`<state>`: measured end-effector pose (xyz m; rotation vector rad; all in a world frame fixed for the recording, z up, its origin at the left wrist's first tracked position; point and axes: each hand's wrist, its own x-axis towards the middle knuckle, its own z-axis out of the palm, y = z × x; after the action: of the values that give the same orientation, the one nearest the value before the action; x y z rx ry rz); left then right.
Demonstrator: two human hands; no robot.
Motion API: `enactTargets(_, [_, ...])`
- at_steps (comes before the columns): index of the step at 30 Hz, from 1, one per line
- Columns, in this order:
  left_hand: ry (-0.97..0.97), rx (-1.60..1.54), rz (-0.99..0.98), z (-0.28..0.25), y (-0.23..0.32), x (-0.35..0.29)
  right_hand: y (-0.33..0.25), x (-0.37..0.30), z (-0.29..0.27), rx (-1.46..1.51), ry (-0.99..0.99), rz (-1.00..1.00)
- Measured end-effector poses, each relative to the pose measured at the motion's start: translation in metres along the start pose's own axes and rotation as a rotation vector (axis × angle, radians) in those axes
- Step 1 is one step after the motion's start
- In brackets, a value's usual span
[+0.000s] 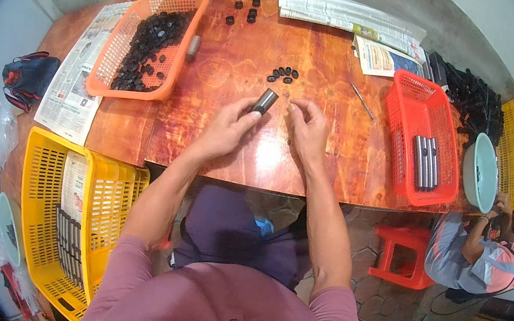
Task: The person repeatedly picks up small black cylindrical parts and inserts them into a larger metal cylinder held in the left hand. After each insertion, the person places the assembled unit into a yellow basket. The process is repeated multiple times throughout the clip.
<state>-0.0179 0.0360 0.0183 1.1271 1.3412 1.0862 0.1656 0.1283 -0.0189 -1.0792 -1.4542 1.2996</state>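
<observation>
My left hand (230, 125) is closed around a short dark metal tube (267, 99), its upper end tilted away to the right. A black part shows at the tube's lower end, by the thumb. Just to the right, my right hand (309, 128) has thumb and forefinger brought together in a pinch; whatever they hold is too small to make out. Beyond both hands, several small black caps (284, 72) lie in a loose cluster on the reddish-brown wooden table (232, 58). A thin metal rod-like tool (362, 102) lies to their right.
An orange basket (101, 66) of black caps stands left, a metal cylinder (193, 48) beside it. A red basket (399, 95) with metal tubes (426, 162) stands right, near a light-green bowl (481, 172). Yellow crates (45, 196) flank the lower left. Another person (486, 258) sits at right.
</observation>
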Motion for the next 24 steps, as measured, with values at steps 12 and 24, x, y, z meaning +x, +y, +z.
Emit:
enactTargets(12, [0.212,1.069,0.536,0.012,-0.011,-0.013,-0.007,0.004,-0.012,-0.286,-0.339,-0.123])
enactTargets(24, [0.252,0.96,0.651,0.013,-0.021,-0.018,-0.007,-0.01,-0.025,-0.204,-0.417,-0.161])
